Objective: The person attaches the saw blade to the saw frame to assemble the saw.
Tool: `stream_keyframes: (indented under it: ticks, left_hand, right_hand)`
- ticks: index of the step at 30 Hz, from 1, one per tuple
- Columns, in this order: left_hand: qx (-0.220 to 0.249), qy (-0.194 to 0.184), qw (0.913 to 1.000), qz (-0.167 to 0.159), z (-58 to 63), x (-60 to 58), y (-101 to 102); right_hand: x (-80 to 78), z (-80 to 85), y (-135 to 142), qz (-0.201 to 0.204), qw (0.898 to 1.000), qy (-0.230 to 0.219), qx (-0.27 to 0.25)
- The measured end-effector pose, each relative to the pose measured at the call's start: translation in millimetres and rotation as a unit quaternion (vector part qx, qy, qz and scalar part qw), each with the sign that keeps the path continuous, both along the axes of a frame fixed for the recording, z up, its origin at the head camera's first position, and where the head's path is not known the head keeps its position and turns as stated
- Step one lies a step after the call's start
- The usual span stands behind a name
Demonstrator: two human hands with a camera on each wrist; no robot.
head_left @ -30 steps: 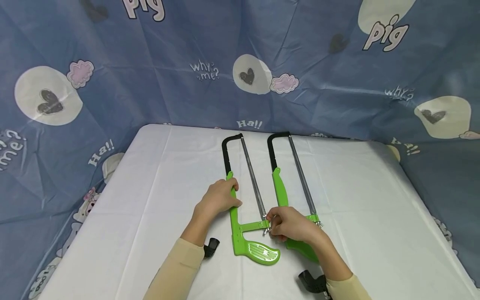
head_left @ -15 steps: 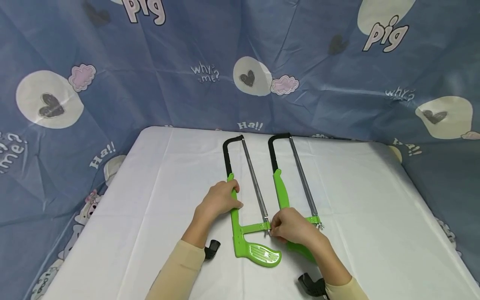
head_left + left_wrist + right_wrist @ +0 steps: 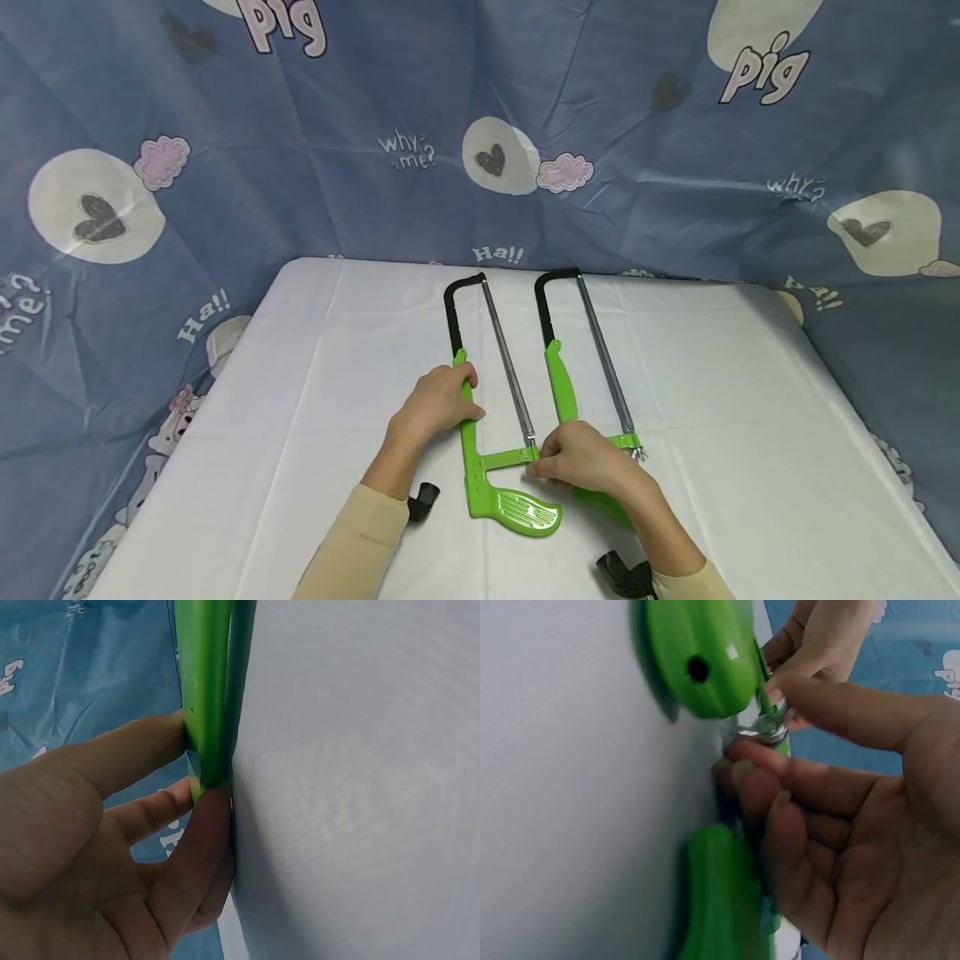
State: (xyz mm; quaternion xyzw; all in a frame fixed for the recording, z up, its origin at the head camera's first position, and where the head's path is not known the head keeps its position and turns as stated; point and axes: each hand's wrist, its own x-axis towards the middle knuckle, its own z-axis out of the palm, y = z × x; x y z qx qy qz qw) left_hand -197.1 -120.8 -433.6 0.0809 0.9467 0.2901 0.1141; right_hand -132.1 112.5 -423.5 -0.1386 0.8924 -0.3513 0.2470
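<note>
Two hacksaws with green handles and black front frames lie side by side on the white-covered table. My left hand grips the green frame of the left hacksaw, its thumb on the inner side; the left wrist view shows the fingers against the green edge. At the lower end of that saw's blade, my right hand pinches a silver wing nut between thumb and index finger. The wing nut is hidden by the fingers in the head view. My right hand also covers part of the right hacksaw.
The right hacksaw's blade runs parallel to the left one's, with its own wing nut showing beyond my right hand. Black wrist-camera mounts hang by both forearms. A blue printed cloth rises behind the table.
My right thumb and fingers have shifted round the wing nut, and the right hand sits slightly lower. The left hand and both hacksaws stay in place.
</note>
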Motion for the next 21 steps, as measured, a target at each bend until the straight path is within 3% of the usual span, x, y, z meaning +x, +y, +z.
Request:
stream_keyframes:
  ticks: [11,21]
  left_hand:
    - [-0.004,0.004,1.0000,-0.005,1.8,-1.9,0.8]
    - [-0.007,0.000,1.0000,-0.001,1.3,1.5,1.3]
  right_hand:
    - [-4.2,-1.8,5.9,0.023,0.999,-0.007,-0.025]
    - [1.2,-3.8,4.1,0.008,0.999,0.002,-0.041]
